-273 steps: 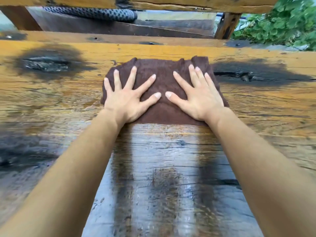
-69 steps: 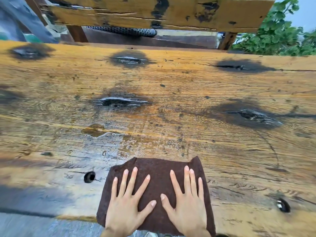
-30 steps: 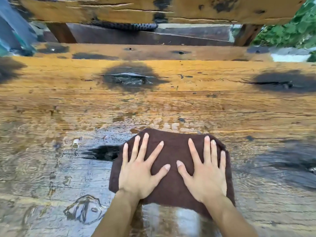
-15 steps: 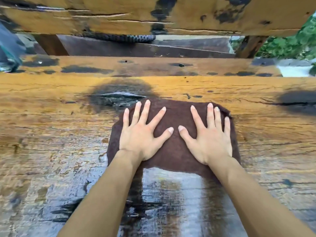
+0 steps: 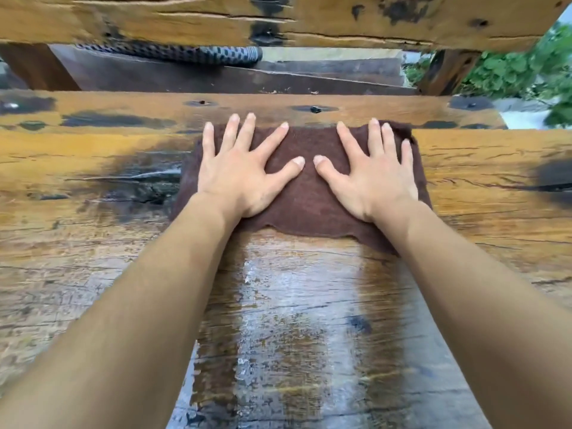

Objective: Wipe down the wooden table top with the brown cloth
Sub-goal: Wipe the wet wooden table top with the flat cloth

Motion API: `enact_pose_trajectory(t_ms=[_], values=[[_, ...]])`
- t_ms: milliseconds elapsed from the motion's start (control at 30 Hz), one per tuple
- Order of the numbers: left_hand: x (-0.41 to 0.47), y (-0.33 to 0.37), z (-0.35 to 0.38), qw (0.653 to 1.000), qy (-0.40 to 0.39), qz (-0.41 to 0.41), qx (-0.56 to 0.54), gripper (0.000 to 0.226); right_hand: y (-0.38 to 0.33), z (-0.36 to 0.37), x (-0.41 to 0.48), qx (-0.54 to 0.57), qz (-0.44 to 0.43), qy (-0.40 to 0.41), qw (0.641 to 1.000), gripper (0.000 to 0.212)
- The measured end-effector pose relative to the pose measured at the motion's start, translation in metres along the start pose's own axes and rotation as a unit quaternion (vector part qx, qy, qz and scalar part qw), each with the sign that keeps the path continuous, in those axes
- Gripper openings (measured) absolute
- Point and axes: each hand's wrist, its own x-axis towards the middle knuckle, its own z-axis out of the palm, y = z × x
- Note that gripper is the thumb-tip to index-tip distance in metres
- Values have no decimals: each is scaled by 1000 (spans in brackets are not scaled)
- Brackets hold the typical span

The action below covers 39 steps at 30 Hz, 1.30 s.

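Brown cloth (image 5: 305, 196) lies spread flat at the far edge of the wooden table (image 5: 93, 243), pressed down by a person's two bare palms. The left grip (image 5: 238, 178) and right grip (image 5: 371, 178) sit side by side on the fabric, thumbs nearly touching. Both are released, fingers straight and splayed, curled round nothing. A wet, glossy streak (image 5: 288, 305) runs from the cloth's near hem toward the table's near edge, between the outstretched forearms. Green foliage (image 5: 510, 69) shows beyond the far right corner.
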Motion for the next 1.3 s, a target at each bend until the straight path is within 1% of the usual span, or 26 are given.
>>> enact_pose_trajectory(t_ms=[300,633,800,1100,1300], values=[[-8,1,2,1000,0,3,-7,78,0,1,-2,6,1,4,1000,85],[-71,11,8,1000,-16,12,-4,78,9,12,-61,-1,-12,10,1000,84],[-119,19,14,1000,-19,5,-1,77,15,19,-105,4,-25,12,1000,84],[-232,37,24,1000,-9,2,-13,79,23,30,-220,0,-39,0,999,85],[-308,50,30,1000,-21,-9,-19,80,29,38,-293,4,-50,0,999,84]])
